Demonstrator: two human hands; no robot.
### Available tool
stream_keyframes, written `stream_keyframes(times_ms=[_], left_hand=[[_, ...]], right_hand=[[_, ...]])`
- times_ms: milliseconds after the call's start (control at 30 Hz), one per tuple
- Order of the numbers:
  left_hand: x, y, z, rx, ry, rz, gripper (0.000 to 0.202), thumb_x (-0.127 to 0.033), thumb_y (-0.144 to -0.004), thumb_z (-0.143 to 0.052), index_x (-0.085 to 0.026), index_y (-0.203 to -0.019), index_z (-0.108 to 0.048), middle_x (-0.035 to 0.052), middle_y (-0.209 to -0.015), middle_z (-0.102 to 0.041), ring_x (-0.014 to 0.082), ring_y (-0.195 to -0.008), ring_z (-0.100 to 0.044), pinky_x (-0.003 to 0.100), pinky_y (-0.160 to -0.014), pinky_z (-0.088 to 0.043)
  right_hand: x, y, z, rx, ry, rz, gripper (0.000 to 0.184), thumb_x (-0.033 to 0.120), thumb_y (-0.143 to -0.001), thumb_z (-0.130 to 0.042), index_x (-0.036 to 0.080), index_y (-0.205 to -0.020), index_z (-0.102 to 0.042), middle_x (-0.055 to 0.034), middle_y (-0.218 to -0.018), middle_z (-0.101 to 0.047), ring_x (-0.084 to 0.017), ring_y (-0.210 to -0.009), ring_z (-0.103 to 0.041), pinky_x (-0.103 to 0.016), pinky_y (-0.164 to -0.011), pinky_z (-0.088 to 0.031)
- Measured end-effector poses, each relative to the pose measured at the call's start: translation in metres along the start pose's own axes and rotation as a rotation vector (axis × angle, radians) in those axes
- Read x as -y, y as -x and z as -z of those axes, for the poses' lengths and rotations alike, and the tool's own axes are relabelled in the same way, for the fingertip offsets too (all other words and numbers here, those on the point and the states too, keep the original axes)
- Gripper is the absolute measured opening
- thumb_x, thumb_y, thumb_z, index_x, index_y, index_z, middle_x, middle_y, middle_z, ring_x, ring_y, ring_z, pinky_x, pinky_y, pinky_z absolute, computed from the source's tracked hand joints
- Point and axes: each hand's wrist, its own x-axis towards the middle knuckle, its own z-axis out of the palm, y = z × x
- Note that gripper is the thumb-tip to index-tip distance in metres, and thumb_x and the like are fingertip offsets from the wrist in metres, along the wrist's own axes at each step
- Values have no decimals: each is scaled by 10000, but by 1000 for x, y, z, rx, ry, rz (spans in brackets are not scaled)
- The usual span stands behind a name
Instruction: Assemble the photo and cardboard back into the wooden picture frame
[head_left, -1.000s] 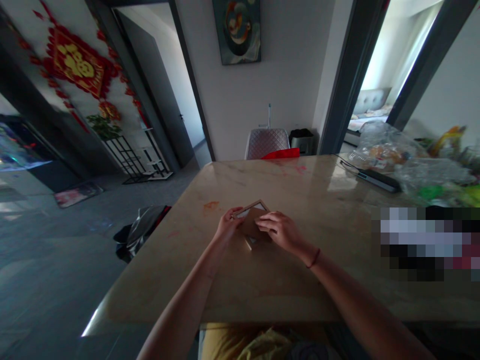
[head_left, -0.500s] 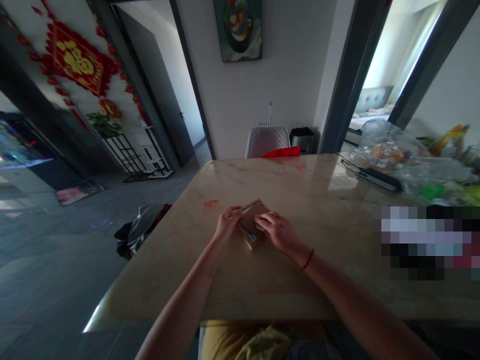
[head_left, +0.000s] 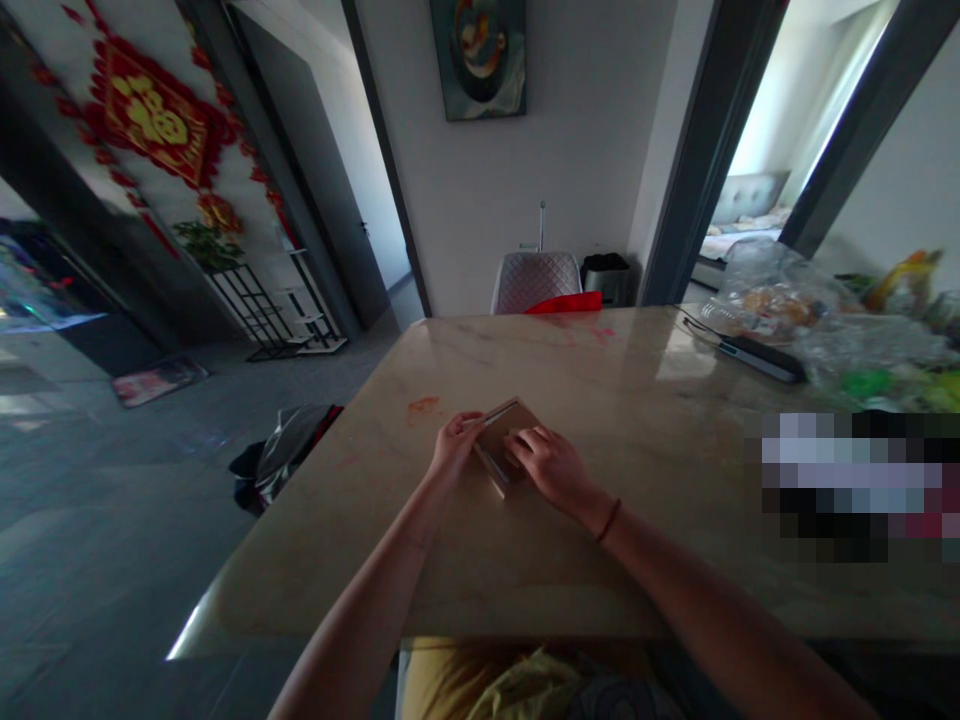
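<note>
A small brown rectangular frame (head_left: 498,484), shallow and box-like, lies at an angle on the table in front of me. A flat brown panel (head_left: 492,436) sits inside its raised rim. My left hand (head_left: 454,441) grips the frame's left corner, thumb on top and fingers at the outer edge. Over the right part of the panel, my right hand (head_left: 546,459) has its fingers curled and bunched against it. That hand hides the frame's right side and whatever its fingertips pinch.
The marble-patterned table (head_left: 360,560) carries a black elongated device (head_left: 761,357) with a cable, and clear plastic bags (head_left: 780,300) at the right. A blurred-out patch covers things at the right edge. Beyond the table stands a quilted chair (head_left: 536,280).
The panel now lies flatter in the frame, and the pale gap along its left side has narrowed. My right hand has shifted slightly left; my left hand stays at the corner.
</note>
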Motion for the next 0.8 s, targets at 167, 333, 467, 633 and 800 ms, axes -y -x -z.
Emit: stream_keyframes(times_ms=[167, 333, 467, 633, 800], left_hand=[[-5, 5, -3, 16, 33, 13, 260, -282, -611, -646, -160, -840, -624, -3, -689, -633, 101, -549, -552, 191, -477, -411], [-8, 7, -3, 0, 16, 22, 225, -307, -639, -625, -171, -818, -641, 3, -707, -628, 116, -596, -570, 204, -509, -435], [-8, 7, -2, 12, -14, 20, 275, -224, -621, -636, -172, -891, -646, -3, -692, -623, 112, -590, -571, 196, -509, -432], [-6, 6, -2, 28, -28, 25, 352, -151, -599, -633, -157, -951, -640, -12, -635, -610, 99, -534, -548, 192, -488, -420], [-7, 7, -1, 29, 16, 46, 342, -146, -609, -640, -166, -950, -640, 8, -705, -653, 105, -582, -578, 188, -508, -445]], right_hand=[[1, -1, -9, -16, -13, -9, 311, 172, -891, -436, 139, -1168, -573, -132, -1000, -612, -211, -910, -527, -337, -802, -445], [0, 0, -20, -14, -26, -21, 341, 161, -892, -415, 129, -1201, -555, -144, -1031, -610, -226, -949, -527, -348, -835, -443], [-2, 1, -25, -14, -57, -42, 342, 147, -879, -423, 150, -1189, -567, -138, -1059, -613, -224, -935, -543, -362, -848, -448], [-1, 0, -18, 16, -183, -60, 345, 112, -828, -467, 147, -1149, -590, -139, -1109, -608, -226, -988, -549, -378, -878, -453], [-10, 2, -7, -10, -440, -117, 377, 94, -719, -558, 185, -1078, -629, -91, -1142, -618, -212, -1040, -562, -378, -918, -449]])
